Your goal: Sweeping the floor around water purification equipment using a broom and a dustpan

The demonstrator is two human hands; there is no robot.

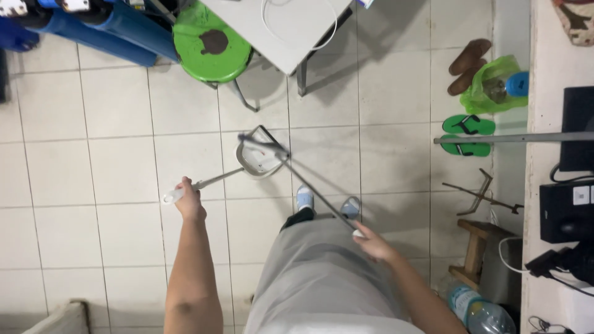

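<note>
Grey trousers are filling the near view, my blue slippers [305, 199] showing just behind the dustpan [258, 159]. I am closing my left hand [189, 199] around the dustpan's long handle [207, 182], fingers wrapped tight. My right hand [373, 242] is gripping the broom stick [312, 190], whose head is touching the dustpan on the tiled floor [117, 148]. Beyond the dustpan a green stool [210, 46] is standing beside the bench [291, 31].

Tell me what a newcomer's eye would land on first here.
At the centre, the left hand holds a long-handled dustpan on the tiled floor, while the right hand grips a thin broom reaching into it. A bright green stool stands at the top, green flip-flops to the right.
</note>
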